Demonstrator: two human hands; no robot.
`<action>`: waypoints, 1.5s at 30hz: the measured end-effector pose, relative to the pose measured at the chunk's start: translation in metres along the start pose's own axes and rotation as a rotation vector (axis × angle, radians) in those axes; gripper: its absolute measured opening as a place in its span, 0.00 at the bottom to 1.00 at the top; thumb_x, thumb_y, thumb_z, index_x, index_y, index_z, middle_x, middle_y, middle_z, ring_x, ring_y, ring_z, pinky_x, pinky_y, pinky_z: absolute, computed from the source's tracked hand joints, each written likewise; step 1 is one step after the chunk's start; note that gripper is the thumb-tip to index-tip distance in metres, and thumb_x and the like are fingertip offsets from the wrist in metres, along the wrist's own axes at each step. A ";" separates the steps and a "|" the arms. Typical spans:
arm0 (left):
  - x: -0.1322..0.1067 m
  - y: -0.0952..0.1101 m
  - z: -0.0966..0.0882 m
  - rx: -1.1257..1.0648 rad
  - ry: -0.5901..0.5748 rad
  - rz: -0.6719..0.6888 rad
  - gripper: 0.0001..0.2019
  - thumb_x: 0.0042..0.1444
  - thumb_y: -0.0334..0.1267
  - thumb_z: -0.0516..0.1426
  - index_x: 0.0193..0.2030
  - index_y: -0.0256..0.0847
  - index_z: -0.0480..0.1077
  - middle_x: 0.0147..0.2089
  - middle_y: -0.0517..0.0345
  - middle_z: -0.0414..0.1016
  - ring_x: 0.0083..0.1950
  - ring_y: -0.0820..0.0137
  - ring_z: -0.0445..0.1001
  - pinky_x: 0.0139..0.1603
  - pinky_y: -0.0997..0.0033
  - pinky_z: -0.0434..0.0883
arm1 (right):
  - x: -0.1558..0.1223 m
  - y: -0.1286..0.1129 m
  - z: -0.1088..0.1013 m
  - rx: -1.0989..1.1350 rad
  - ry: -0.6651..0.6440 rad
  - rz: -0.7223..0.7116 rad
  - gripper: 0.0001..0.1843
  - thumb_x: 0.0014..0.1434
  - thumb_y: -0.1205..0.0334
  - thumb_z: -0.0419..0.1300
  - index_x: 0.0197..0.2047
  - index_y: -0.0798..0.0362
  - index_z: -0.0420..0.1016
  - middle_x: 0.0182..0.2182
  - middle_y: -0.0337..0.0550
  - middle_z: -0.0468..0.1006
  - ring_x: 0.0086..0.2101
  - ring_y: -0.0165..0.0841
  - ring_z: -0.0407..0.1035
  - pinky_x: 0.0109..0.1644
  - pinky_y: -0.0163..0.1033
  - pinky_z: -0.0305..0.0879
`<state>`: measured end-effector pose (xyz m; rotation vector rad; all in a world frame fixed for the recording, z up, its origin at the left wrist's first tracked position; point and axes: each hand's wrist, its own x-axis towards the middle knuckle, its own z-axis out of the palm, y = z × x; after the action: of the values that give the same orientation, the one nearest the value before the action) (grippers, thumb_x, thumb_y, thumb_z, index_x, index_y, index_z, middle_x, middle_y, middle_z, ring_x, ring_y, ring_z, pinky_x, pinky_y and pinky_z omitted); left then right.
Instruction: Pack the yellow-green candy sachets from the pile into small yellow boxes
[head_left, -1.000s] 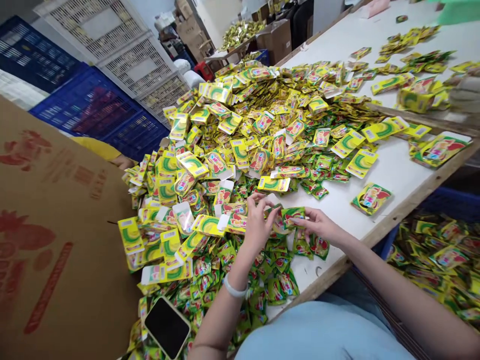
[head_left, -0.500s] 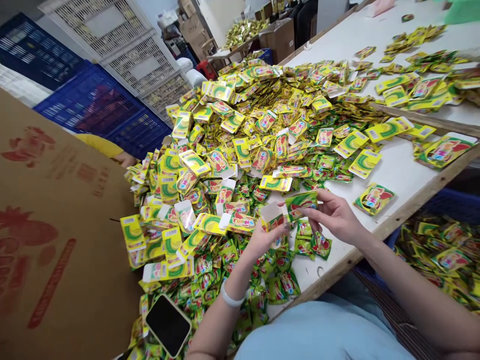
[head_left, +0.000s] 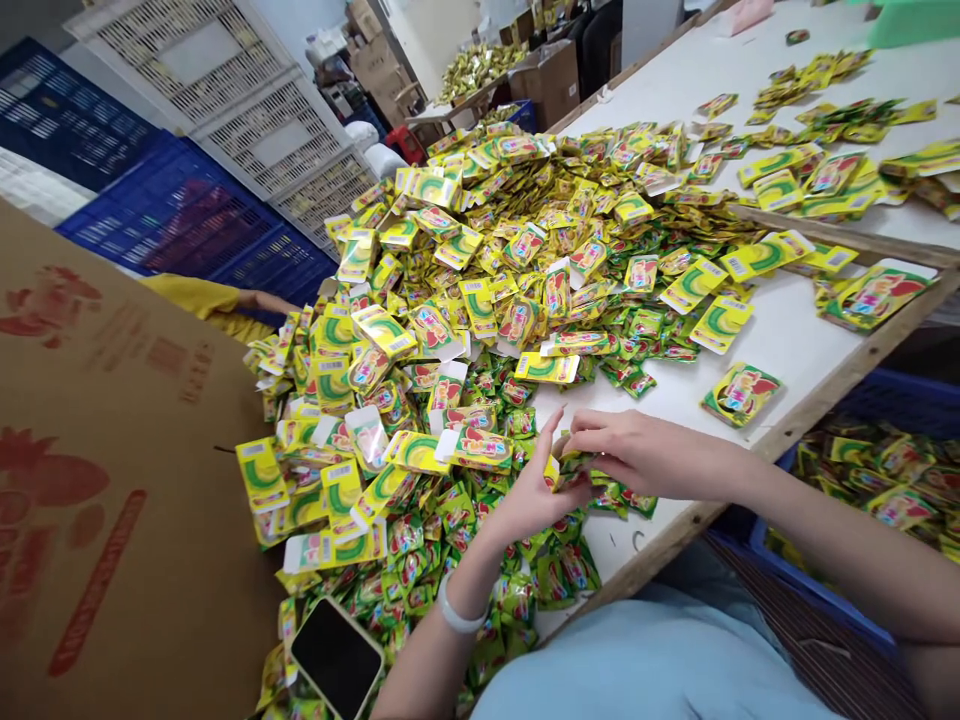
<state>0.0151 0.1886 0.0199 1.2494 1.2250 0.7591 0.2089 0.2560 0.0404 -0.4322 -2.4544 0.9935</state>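
Observation:
My left hand (head_left: 541, 492) is closed round a small yellow-and-green box (head_left: 553, 472), mostly covered by the fingers, with the thumb pointing up. My right hand (head_left: 637, 455) meets it from the right, its fingers bent together at the box's end. Between the fingertips a dark green edge of a sachet (head_left: 574, 461) shows; the rest is hidden. Under and around both hands lie loose green sachets (head_left: 559, 575). To their left is a heap of yellow fruit-printed boxes (head_left: 480, 449), several with white flaps raised. A single box (head_left: 741, 393) lies flat on the white table (head_left: 675, 395) to the right.
A phone (head_left: 337, 655) rests on the sachets at lower left, beside a large brown carton (head_left: 142, 480). Behind it another person's yellow sleeve (head_left: 199, 297) and forearm reach toward the heap. Stacked crates (head_left: 202, 225) stand at the back left. A blue crate (head_left: 832, 585) of sachets sits below the table's wooden edge.
My right hand has moved left and down, bringing the green sachet to the box in my left hand. The other person's arm now extends further into view.

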 end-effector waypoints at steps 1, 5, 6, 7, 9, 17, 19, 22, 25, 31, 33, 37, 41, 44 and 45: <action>0.000 0.000 0.000 0.000 -0.012 0.008 0.42 0.51 0.34 0.65 0.71 0.44 0.54 0.56 0.48 0.74 0.49 0.62 0.76 0.53 0.63 0.73 | -0.001 -0.001 -0.002 0.013 -0.008 -0.014 0.17 0.64 0.72 0.54 0.52 0.49 0.75 0.46 0.46 0.75 0.45 0.36 0.74 0.48 0.42 0.73; -0.005 -0.005 -0.003 0.006 -0.076 -0.012 0.45 0.52 0.33 0.64 0.74 0.46 0.48 0.54 0.49 0.75 0.48 0.63 0.77 0.53 0.60 0.73 | -0.008 0.007 0.006 0.054 0.129 -0.033 0.13 0.66 0.70 0.53 0.50 0.52 0.74 0.42 0.47 0.77 0.42 0.35 0.73 0.44 0.40 0.72; -0.006 -0.007 -0.004 0.025 -0.093 -0.029 0.46 0.53 0.33 0.64 0.75 0.46 0.45 0.53 0.49 0.75 0.48 0.63 0.77 0.54 0.59 0.73 | -0.011 0.010 0.010 0.056 0.155 -0.033 0.11 0.66 0.69 0.52 0.46 0.52 0.76 0.38 0.46 0.77 0.38 0.35 0.73 0.41 0.38 0.71; -0.007 -0.009 -0.004 0.054 -0.109 -0.042 0.48 0.53 0.33 0.63 0.75 0.47 0.43 0.54 0.49 0.75 0.49 0.62 0.77 0.55 0.58 0.73 | -0.014 0.013 0.013 0.060 0.160 -0.034 0.11 0.67 0.69 0.52 0.42 0.52 0.76 0.34 0.44 0.77 0.35 0.34 0.73 0.37 0.37 0.70; -0.009 -0.010 -0.003 0.126 -0.141 -0.051 0.50 0.52 0.33 0.64 0.76 0.46 0.39 0.59 0.46 0.72 0.55 0.59 0.74 0.61 0.54 0.69 | -0.019 0.016 0.019 0.097 0.111 -0.036 0.14 0.68 0.67 0.51 0.37 0.51 0.78 0.31 0.42 0.77 0.31 0.32 0.73 0.34 0.35 0.68; -0.002 -0.011 0.012 0.146 -0.215 -0.047 0.53 0.49 0.36 0.68 0.76 0.44 0.41 0.65 0.42 0.67 0.67 0.53 0.66 0.68 0.51 0.62 | -0.034 0.010 0.030 0.294 -0.090 0.052 0.13 0.70 0.60 0.53 0.46 0.50 0.79 0.44 0.47 0.79 0.44 0.35 0.75 0.47 0.39 0.72; 0.002 -0.011 0.011 0.138 -0.204 0.015 0.51 0.50 0.36 0.67 0.76 0.44 0.42 0.64 0.43 0.69 0.64 0.55 0.69 0.66 0.53 0.65 | -0.043 0.020 0.028 0.220 0.056 0.082 0.14 0.70 0.60 0.51 0.45 0.50 0.79 0.44 0.48 0.78 0.44 0.36 0.75 0.46 0.40 0.73; 0.011 -0.011 -0.004 0.324 -0.073 0.180 0.41 0.55 0.36 0.63 0.73 0.45 0.50 0.65 0.44 0.68 0.66 0.56 0.67 0.68 0.53 0.62 | -0.059 0.041 0.009 -0.051 0.420 0.204 0.15 0.69 0.58 0.51 0.44 0.49 0.79 0.42 0.50 0.78 0.41 0.40 0.75 0.43 0.44 0.73; 0.026 -0.011 -0.028 0.805 0.218 0.209 0.22 0.62 0.34 0.54 0.64 0.39 0.63 0.61 0.41 0.70 0.64 0.55 0.67 0.65 0.51 0.62 | -0.069 0.057 -0.004 -0.486 0.648 0.511 0.17 0.67 0.54 0.54 0.54 0.53 0.74 0.52 0.58 0.75 0.42 0.48 0.74 0.38 0.47 0.71; 0.054 -0.028 -0.043 1.540 0.296 -0.122 0.14 0.60 0.34 0.55 0.51 0.31 0.70 0.49 0.36 0.76 0.53 0.50 0.73 0.57 0.49 0.64 | -0.054 0.064 0.064 -0.639 0.286 0.492 0.13 0.65 0.53 0.58 0.45 0.53 0.72 0.40 0.57 0.76 0.39 0.47 0.72 0.32 0.43 0.68; 0.057 -0.035 -0.040 1.567 0.262 -0.119 0.11 0.60 0.31 0.54 0.48 0.30 0.70 0.46 0.37 0.76 0.50 0.52 0.75 0.56 0.50 0.65 | -0.048 0.066 0.090 -0.612 0.232 0.516 0.11 0.63 0.52 0.61 0.41 0.52 0.70 0.38 0.54 0.76 0.39 0.46 0.71 0.32 0.42 0.68; 0.052 -0.044 -0.034 1.562 0.165 -0.049 0.11 0.60 0.26 0.51 0.47 0.31 0.70 0.46 0.38 0.75 0.49 0.56 0.75 0.51 0.56 0.70 | -0.044 0.068 0.110 -0.393 0.144 0.584 0.05 0.64 0.61 0.60 0.41 0.51 0.67 0.36 0.45 0.76 0.37 0.39 0.73 0.36 0.39 0.67; 0.042 -0.049 -0.026 1.521 0.068 0.019 0.20 0.60 0.23 0.49 0.58 0.33 0.65 0.52 0.41 0.75 0.52 0.59 0.75 0.50 0.61 0.73 | -0.049 0.071 0.106 -0.134 0.155 0.534 0.03 0.65 0.63 0.55 0.41 0.50 0.70 0.35 0.43 0.77 0.36 0.37 0.74 0.40 0.39 0.67; 0.035 -0.052 -0.020 1.483 0.024 0.049 0.25 0.60 0.22 0.49 0.65 0.34 0.59 0.55 0.43 0.75 0.53 0.61 0.75 0.52 0.63 0.73 | -0.053 0.077 0.097 0.057 0.309 0.481 0.08 0.65 0.60 0.54 0.39 0.50 0.73 0.35 0.44 0.77 0.37 0.38 0.73 0.42 0.41 0.68; 0.033 -0.052 -0.019 1.467 0.006 0.064 0.25 0.61 0.23 0.50 0.65 0.34 0.59 0.55 0.44 0.76 0.53 0.62 0.75 0.53 0.63 0.73 | -0.055 0.080 0.093 0.120 0.343 0.483 0.09 0.64 0.57 0.55 0.39 0.50 0.75 0.35 0.44 0.77 0.37 0.39 0.73 0.42 0.41 0.68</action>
<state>-0.0049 0.2137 -0.0359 2.4142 1.7909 -0.2762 0.2162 0.2335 -0.0920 -1.0913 -2.0091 1.1327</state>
